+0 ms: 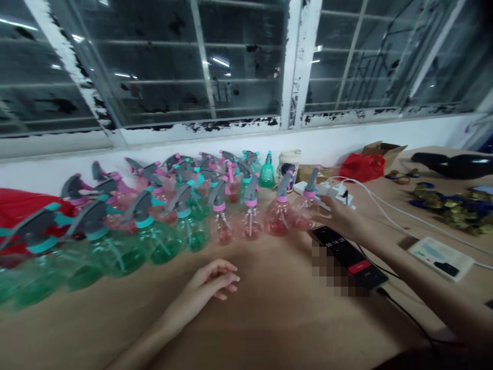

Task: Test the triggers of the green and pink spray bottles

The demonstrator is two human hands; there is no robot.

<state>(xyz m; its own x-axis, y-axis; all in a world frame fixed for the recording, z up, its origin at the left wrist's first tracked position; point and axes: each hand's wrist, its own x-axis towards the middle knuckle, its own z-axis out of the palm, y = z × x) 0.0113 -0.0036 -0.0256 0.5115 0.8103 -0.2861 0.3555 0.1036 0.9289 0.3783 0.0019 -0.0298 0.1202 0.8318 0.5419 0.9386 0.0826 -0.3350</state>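
Observation:
My left hand (213, 280) rests on the brown table (269, 318), fingers loosely curled and apart, holding nothing. My right hand (342, 218) reaches forward over a black phone (348, 254); its fingers lie against the right side of a pink spray bottle (304, 213) without wrapping it. That bottle ends a row of pink bottles (252, 221) with grey triggers. Green spray bottles (162, 241) with teal collars continue the row to the left, and more stand behind.
A white power strip (335, 192) with cables, a red bag (362, 167) and a cardboard box (383, 150) lie at the back right. Further right are a white flat box (441, 257) and gold and blue small items (454, 205). Red cloth (23, 205) lies far left under the windows.

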